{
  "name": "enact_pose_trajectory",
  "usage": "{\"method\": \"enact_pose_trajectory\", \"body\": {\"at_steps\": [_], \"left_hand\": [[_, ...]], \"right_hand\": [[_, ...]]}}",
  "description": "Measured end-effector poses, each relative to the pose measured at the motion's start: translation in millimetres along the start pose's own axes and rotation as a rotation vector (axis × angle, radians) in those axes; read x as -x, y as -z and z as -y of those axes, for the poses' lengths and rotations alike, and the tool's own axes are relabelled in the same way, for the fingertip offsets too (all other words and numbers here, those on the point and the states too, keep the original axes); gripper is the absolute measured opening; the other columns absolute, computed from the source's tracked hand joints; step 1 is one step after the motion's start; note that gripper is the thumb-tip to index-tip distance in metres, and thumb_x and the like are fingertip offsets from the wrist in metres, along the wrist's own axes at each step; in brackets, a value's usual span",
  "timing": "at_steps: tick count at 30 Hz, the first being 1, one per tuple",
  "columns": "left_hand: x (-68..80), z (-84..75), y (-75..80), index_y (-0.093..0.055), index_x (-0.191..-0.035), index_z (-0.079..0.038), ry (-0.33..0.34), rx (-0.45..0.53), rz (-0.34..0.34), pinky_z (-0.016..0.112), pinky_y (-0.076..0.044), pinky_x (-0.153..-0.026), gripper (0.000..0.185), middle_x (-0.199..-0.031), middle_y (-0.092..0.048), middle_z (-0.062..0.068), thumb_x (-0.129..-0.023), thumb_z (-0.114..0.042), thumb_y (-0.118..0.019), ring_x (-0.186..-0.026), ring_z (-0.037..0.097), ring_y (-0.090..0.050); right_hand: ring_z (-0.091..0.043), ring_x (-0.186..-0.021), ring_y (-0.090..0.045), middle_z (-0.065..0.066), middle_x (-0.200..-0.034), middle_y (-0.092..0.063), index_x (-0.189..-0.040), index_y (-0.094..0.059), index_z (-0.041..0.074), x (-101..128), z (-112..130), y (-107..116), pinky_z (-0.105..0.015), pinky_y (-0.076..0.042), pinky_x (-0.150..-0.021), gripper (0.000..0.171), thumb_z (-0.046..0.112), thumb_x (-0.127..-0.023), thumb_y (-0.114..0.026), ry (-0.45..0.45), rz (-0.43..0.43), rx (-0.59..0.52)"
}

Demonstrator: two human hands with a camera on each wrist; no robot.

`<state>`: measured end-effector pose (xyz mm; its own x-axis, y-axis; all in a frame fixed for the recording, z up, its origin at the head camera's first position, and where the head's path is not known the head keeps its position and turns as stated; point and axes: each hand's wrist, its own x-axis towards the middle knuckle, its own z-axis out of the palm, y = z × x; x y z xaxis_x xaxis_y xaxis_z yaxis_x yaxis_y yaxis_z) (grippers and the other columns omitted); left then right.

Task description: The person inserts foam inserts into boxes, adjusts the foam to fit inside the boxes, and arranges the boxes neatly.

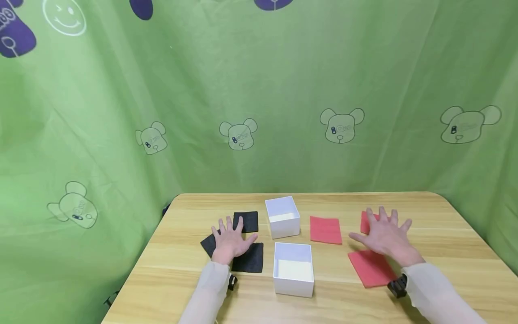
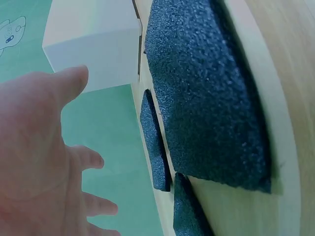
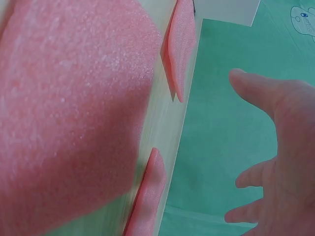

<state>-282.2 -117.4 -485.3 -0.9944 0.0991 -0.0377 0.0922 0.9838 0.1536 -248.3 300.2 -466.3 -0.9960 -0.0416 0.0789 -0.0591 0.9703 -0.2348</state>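
Note:
My left hand hovers with fingers spread above three black foam squares, among them the near one and the far one; it holds nothing. The third black square is partly hidden by that hand. Over on the right, my right hand is spread above the red foam pieces and also holds nothing. Below it lies a tilted red square, and another red piece is partly covered by the fingers. A third red square lies flat, nearer the middle. Both wrist views show a gap between hand and foam.
Two open white boxes stand mid-table between the black and red pieces, a far one and a near one. The wooden table has rounded far corners. A green curtain with bear prints hangs behind and beside it.

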Motion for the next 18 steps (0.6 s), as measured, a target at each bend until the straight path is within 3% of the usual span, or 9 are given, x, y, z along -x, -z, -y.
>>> {"method": "enact_pose_trajectory", "body": {"at_steps": [5, 8, 13, 18], "left_hand": [[-0.6, -0.9, 0.4, -0.026, -0.151, -0.018, -0.043, 0.022, -0.038, 0.065, -0.012, -0.107, 0.082, -0.151, -0.019, 0.025, -0.088, -0.069, -0.040, -0.136, 0.047, -0.015], [0.7, -1.2, 3.2, -0.026, -0.151, -0.016, -0.099, 0.083, -0.077, 0.061, -0.017, -0.107, 0.082, -0.151, -0.021, 0.024, -0.088, -0.067, -0.042, -0.136, 0.045, -0.019], [7.1, -5.0, 11.6, -0.027, -0.150, -0.011, -0.210, 0.210, -0.120, 0.056, -0.025, -0.107, 0.080, -0.149, -0.028, 0.021, -0.090, -0.061, -0.047, -0.134, 0.040, -0.026], [16.9, -12.8, 18.1, -0.028, -0.149, -0.012, -0.341, 0.270, -0.113, 0.051, -0.033, -0.104, 0.076, -0.146, -0.034, 0.013, -0.091, -0.056, -0.049, -0.131, 0.032, -0.034]], "right_hand": [[-0.069, -0.122, -0.003, -0.046, -0.138, -0.013, -0.142, -0.026, -0.011, -0.8, -3.4, -0.7, -0.082, 0.007, -0.086, 0.113, 0.078, -0.076, -0.049, 0.002, 0.000, -0.003], [-0.069, -0.121, -0.007, -0.046, -0.138, -0.015, -0.142, -0.027, -0.011, -2.0, -6.0, -1.2, -0.081, -0.002, -0.089, 0.111, 0.075, -0.077, -0.051, 0.020, -0.009, -0.017], [-0.063, -0.121, -0.020, -0.042, -0.137, -0.026, -0.140, -0.031, -0.012, -2.5, -16.1, -5.9, -0.075, -0.022, -0.092, 0.096, 0.060, -0.083, -0.060, 0.137, -0.037, -0.103], [-0.053, -0.122, -0.029, -0.035, -0.137, -0.034, -0.139, -0.036, -0.010, 2.2, -30.2, -8.2, -0.069, -0.028, -0.094, 0.084, 0.045, -0.084, -0.068, 0.264, -0.038, -0.241]]}}
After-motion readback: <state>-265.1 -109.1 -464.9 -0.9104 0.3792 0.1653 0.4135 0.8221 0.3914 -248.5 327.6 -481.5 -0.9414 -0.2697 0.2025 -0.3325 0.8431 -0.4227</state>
